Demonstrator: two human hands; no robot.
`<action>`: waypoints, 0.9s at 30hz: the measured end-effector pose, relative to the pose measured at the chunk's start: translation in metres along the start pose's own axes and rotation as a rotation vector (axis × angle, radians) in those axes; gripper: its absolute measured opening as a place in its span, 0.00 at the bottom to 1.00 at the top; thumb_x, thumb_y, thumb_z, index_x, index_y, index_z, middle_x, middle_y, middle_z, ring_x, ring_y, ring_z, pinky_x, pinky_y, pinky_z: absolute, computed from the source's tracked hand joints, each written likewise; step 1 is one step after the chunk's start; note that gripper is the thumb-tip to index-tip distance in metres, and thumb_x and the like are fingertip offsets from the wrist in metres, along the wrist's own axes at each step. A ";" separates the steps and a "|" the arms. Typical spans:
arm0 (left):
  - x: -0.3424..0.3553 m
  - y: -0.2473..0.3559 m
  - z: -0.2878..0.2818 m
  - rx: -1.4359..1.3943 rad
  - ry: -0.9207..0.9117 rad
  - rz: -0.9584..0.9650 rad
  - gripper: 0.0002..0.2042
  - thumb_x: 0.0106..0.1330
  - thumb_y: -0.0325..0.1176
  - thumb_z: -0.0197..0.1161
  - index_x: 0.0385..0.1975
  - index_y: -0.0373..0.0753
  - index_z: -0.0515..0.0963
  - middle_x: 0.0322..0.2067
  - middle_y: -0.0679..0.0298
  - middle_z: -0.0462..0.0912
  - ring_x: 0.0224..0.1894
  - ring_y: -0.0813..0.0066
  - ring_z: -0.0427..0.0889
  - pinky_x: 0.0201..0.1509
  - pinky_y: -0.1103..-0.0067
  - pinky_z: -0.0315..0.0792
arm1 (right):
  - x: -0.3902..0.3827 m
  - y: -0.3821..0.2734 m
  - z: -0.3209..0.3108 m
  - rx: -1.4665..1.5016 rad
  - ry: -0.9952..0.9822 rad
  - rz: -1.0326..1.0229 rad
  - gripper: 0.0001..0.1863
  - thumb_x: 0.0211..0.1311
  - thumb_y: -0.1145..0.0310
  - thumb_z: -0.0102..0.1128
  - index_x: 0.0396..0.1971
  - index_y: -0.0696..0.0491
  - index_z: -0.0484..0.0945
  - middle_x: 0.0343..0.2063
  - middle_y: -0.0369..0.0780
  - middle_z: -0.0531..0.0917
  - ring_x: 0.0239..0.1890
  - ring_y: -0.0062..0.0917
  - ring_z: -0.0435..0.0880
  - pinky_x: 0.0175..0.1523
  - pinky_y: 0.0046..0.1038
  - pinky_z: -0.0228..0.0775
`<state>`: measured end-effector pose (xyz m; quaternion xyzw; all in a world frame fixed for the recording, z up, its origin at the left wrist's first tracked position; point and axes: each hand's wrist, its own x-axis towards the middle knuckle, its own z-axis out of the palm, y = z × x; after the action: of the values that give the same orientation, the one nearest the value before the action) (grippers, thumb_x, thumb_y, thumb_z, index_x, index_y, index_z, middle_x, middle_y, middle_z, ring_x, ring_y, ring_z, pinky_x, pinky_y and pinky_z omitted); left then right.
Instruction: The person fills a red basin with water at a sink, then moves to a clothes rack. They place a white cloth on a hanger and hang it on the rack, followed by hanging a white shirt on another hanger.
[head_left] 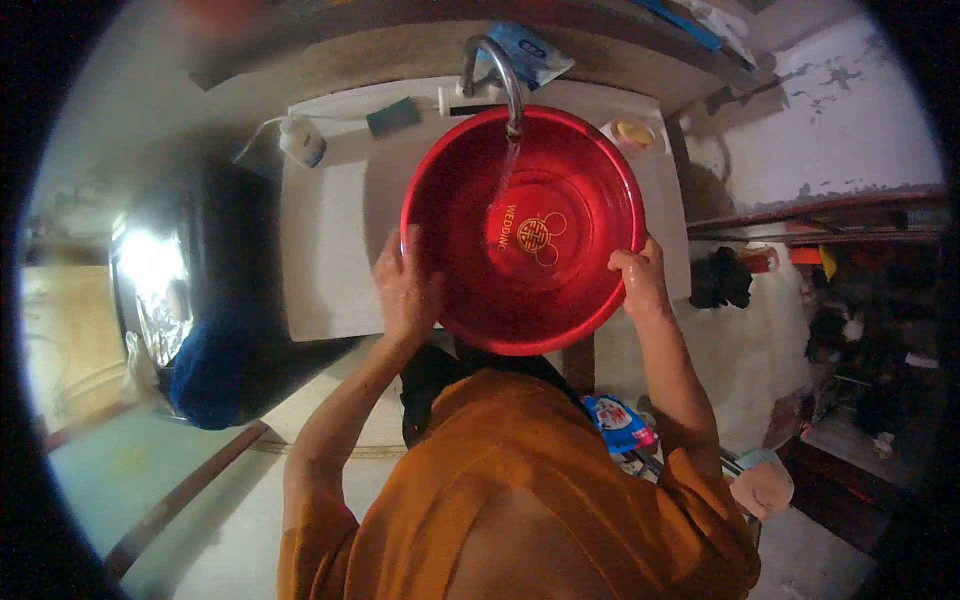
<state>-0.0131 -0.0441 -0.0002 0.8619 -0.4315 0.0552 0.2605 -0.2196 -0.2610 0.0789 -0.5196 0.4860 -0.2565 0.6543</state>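
While a thin stream of water (508, 168) falls from the curved metal faucet (513, 85), a red basin (592, 275) sits beneath it, over the white sink (335, 230), with its near edge reaching past the sink's front toward the person. Whether the basin rests on the sink or is held up, I cannot tell. A yellow design marks its floor.

The right hand (644, 282) has its grip closed on the basin's right rim, thumb on top and fingers curled to the outside. The left hand (408, 295) lies against the left side, its fingers up along the rim; it is blurred, and I cannot tell whether its grip pinches the rim or only presses against it.

Behind the basin, a green sponge (393, 117) and a white bottle (302, 142) stand on the sink's back ledge at left; a yellow piece in a dish (636, 133) lies at right.
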 end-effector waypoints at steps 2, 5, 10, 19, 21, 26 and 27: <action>0.003 0.023 0.016 -0.262 -0.225 0.229 0.26 0.55 0.37 0.63 0.54 0.37 0.65 0.49 0.49 0.71 0.51 0.49 0.69 0.57 0.62 0.62 | -0.001 -0.005 0.008 -0.018 -0.009 -0.018 0.26 0.35 0.82 0.51 0.43 0.58 0.73 0.32 0.38 0.79 0.32 0.25 0.78 0.38 0.27 0.72; -0.001 0.073 0.007 -0.846 -1.004 0.257 0.22 0.61 0.39 0.55 0.56 0.44 0.67 0.57 0.52 0.68 0.59 0.55 0.66 0.63 0.62 0.59 | 0.002 -0.004 0.013 -0.032 -0.002 -0.023 0.23 0.35 0.82 0.49 0.39 0.59 0.74 0.28 0.37 0.78 0.29 0.23 0.76 0.37 0.24 0.71; -0.018 -0.023 0.059 -0.005 -0.273 0.989 0.16 0.58 0.44 0.54 0.41 0.44 0.79 0.52 0.60 0.74 0.53 0.63 0.74 0.50 0.67 0.73 | 0.005 0.007 -0.005 -0.093 0.020 -0.003 0.23 0.35 0.83 0.47 0.39 0.59 0.74 0.29 0.36 0.78 0.29 0.22 0.76 0.37 0.24 0.71; 0.017 -0.016 0.059 0.074 -0.752 0.810 0.25 0.58 0.45 0.52 0.57 0.44 0.68 0.57 0.53 0.67 0.62 0.57 0.61 0.64 0.59 0.56 | 0.000 0.009 0.017 0.117 0.117 0.020 0.22 0.35 0.83 0.47 0.37 0.58 0.75 0.29 0.35 0.78 0.29 0.22 0.75 0.38 0.23 0.70; 0.005 0.005 0.060 -0.099 -0.785 0.932 0.27 0.58 0.47 0.54 0.57 0.43 0.67 0.57 0.52 0.66 0.61 0.55 0.63 0.62 0.58 0.58 | -0.001 0.005 0.017 0.082 0.097 0.013 0.21 0.35 0.83 0.47 0.37 0.58 0.74 0.29 0.35 0.78 0.29 0.22 0.75 0.37 0.23 0.69; 0.040 0.013 0.048 -0.027 -0.761 0.530 0.29 0.62 0.48 0.51 0.63 0.44 0.59 0.63 0.54 0.58 0.65 0.56 0.56 0.66 0.59 0.53 | -0.010 0.007 0.002 -0.017 0.017 0.026 0.24 0.34 0.81 0.50 0.40 0.58 0.74 0.34 0.37 0.79 0.34 0.27 0.77 0.41 0.28 0.70; 0.053 -0.004 0.061 -0.037 -0.472 0.694 0.27 0.62 0.48 0.51 0.60 0.47 0.63 0.62 0.56 0.60 0.62 0.54 0.60 0.65 0.59 0.56 | -0.013 0.007 0.003 -0.024 0.009 0.019 0.22 0.35 0.82 0.50 0.38 0.58 0.74 0.31 0.36 0.78 0.31 0.24 0.75 0.38 0.25 0.68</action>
<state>0.0153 -0.1101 -0.0370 0.6495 -0.7451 -0.0670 0.1357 -0.2233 -0.2460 0.0771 -0.5214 0.4971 -0.2468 0.6482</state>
